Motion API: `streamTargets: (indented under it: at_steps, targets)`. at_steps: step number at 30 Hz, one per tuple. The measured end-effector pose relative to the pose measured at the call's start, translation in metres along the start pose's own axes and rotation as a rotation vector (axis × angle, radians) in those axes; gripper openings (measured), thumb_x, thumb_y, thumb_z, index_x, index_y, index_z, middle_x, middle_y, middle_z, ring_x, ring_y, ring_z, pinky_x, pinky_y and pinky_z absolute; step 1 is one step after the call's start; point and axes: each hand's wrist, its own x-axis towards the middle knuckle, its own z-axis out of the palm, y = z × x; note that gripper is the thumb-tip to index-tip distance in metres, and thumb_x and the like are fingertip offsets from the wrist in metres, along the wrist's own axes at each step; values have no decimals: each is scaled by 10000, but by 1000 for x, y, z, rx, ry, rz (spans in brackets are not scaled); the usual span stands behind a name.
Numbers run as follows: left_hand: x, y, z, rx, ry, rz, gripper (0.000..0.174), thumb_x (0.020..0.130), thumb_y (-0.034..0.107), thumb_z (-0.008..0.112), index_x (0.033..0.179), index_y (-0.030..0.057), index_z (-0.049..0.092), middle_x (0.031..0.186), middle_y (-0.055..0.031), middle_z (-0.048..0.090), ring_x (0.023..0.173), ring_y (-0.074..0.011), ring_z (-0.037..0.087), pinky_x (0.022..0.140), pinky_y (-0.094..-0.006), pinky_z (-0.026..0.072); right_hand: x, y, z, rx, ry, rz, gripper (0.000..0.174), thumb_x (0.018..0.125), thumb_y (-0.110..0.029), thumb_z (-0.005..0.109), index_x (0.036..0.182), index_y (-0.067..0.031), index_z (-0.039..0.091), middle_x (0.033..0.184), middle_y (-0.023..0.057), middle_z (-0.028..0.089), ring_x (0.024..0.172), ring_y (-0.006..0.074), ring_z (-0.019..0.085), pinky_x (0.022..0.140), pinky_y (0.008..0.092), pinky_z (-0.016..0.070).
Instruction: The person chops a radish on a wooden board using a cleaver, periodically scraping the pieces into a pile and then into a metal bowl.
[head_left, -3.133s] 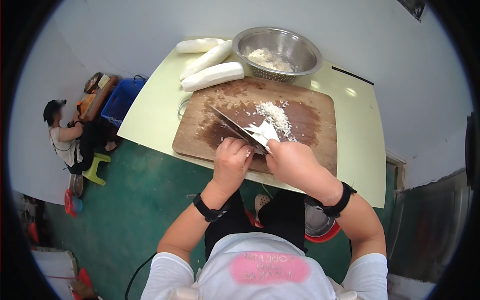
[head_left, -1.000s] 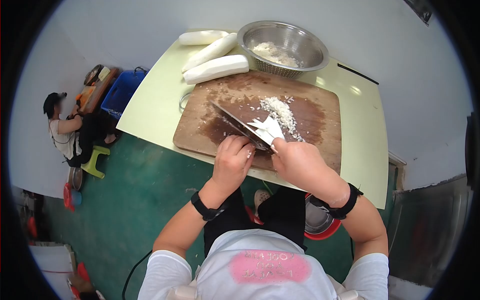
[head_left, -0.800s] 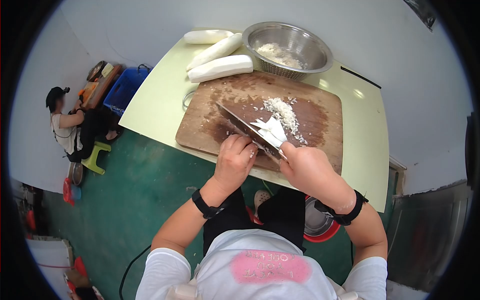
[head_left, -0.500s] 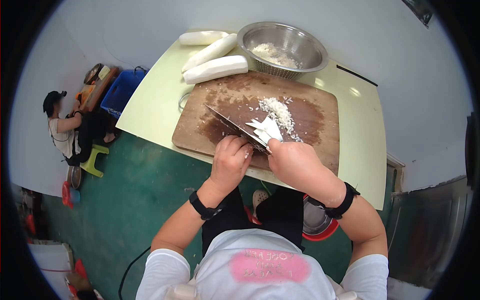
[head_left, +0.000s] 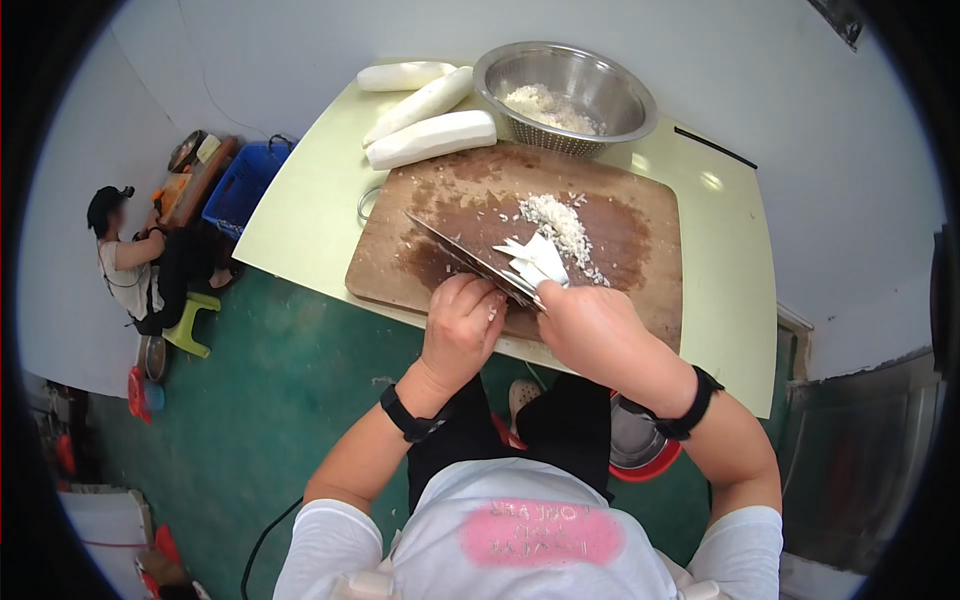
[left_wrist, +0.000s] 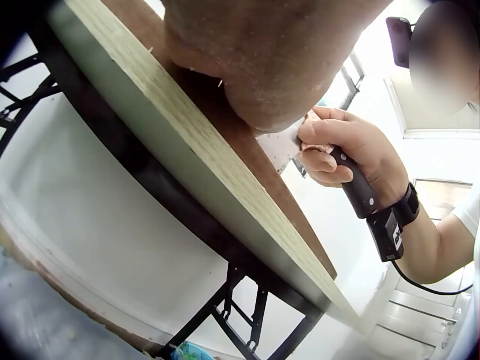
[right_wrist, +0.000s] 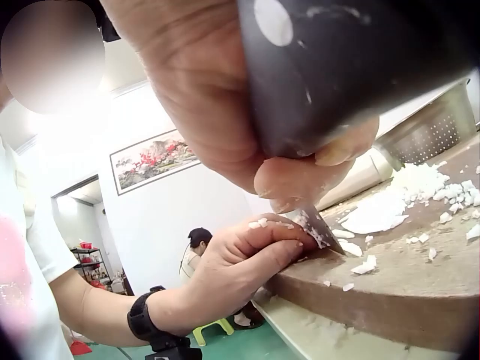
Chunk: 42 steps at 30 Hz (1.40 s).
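Note:
My right hand [head_left: 592, 325] grips the dark handle of a kitchen knife [left_wrist: 355, 186]. Its broad blade [head_left: 452, 245] slants across a wooden cutting board [head_left: 628, 200], tip toward the upper left. Curled against the near side of the blade, my left hand [head_left: 458, 320] holds what looks like a piece of white radish at the board's front edge; the fingers mostly hide it. White bits cling to that thumb in the right wrist view. Thin white slices [head_left: 540, 262] lie beyond the blade, touching a heap of finely chopped white radish [head_left: 556, 222].
Behind the board, three peeled white radishes [head_left: 432, 140] lie beside a steel colander [head_left: 630, 122] with chopped white pieces inside. A metal ring [head_left: 365, 204] sits at the board's left edge. Another person [head_left: 130, 255] sits by a blue crate [head_left: 245, 187]; a red basin [head_left: 645, 465] is under the table.
The knife was drawn back toward the lower right at 0.8 s ago and now reaches further to the upper left. My left hand stays in almost the same place.

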Motion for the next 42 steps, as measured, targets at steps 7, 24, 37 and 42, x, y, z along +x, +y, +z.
streamTargets:
  at_steps: [7, 24, 37, 42]
  targets:
    - [5, 3, -4, -38, -7, -15, 199, 724, -6, 693, 919, -9, 658, 961, -136, 630, 951, -341, 580, 827, -424, 485, 0, 7, -2, 46, 71, -13, 122, 835, -119, 572, 824, 0, 595, 644, 223, 629, 629, 402, 652, 596, 498, 524]
    - [7, 7, -7, -26, -52, -15, 225, 730, 40, 707, 949, 3, 671, 962, -117, 649, 947, -318, 590, 845, -423, 481, -4, 15, -5, 91, 150, 29, 132, 851, -142, 569, 828, -13, 582, 651, 223, 624, 654, 411, 643, 613, 508, 510]
    - [43, 13, 6, -30, -150, 144, 220, 765, 68, 706, 978, 32, 661, 1034, -100, 650, 1000, -311, 592, 883, -440, 459, -42, 41, -34, 150, 226, 188, 126, 854, -132, 578, 886, -11, 569, 695, 220, 620, 687, 420, 621, 625, 498, 491]
    - [47, 5, 13, 5, -230, 219, 186, 757, 80, 715, 937, 59, 671, 1002, -72, 652, 984, -290, 596, 863, -429, 461, -48, 44, -30, 164, 243, 151, 125, 854, -130, 580, 892, -12, 571, 692, 212, 622, 684, 414, 626, 622, 496, 493]
